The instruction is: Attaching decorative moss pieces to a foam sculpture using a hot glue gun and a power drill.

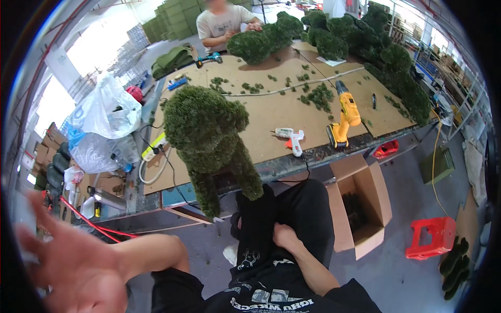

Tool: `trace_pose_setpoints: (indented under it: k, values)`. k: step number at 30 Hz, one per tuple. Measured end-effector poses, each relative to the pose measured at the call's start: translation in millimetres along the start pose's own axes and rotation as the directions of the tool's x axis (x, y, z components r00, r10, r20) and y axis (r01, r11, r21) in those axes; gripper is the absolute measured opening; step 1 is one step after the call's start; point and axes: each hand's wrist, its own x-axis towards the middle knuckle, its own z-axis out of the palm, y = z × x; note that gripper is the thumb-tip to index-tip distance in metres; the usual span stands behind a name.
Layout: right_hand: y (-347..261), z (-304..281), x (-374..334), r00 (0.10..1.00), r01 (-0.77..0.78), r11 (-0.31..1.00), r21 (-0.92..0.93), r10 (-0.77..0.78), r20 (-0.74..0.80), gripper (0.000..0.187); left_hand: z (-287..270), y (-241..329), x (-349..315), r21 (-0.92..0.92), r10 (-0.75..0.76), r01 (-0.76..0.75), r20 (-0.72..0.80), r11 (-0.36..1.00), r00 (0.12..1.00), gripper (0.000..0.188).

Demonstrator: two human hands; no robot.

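Left hand [78,263]'s held spread, right hand [285,237]'s balled; white-lettered T-shirt [235,292]'s worn; tabletop [266,116]'s littered with green tufts [319,98] beyond topiary figure [209,122].

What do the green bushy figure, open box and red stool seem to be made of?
Green bushy figure: probably matte plastic artificial foliage, judging by its dense, fine tufts; any core is hidden.
Open box: likely cardboard with a dull finish, given its brown, folded flaps.
Red stool: probably moulded plastic, smooth-looking, from its even colour and cut-out opening.
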Motion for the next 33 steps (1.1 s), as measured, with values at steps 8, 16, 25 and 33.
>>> trace_pose_setpoints:
  k: [8, 16, 25, 33]
  values:
    - [1, -24, 26, 0.982, -0.176, 0.622, 0.763, 0.056, 0.180, 0.024, 99, 47, -142, -0.857, 0.154, 0.439, 0.412, -0.270, 0.898, 0.043]
    - [66, 20, 67, 0.998, -0.061, 0.842, 0.536, 0.042, 0.049, 0.024, 144, 47, -173, -0.682, 0.072, 0.311, 0.355, -0.662, 0.932, 0.054]
    - [118, 65, 93, 0.957, -0.252, 0.794, 0.554, 0.289, 0.021, 0.034, 157, 17, -194, -0.432, -0.057, 0.136, 0.406, -0.891, 0.912, 0.045]
    - [133, 61, 187, 0.928, 0.058, 0.851, 0.522, -0.238, 0.285, 0.033, 104, -1, -177, -0.642, -0.216, 0.279, 0.581, -0.714, 0.785, 0.038]
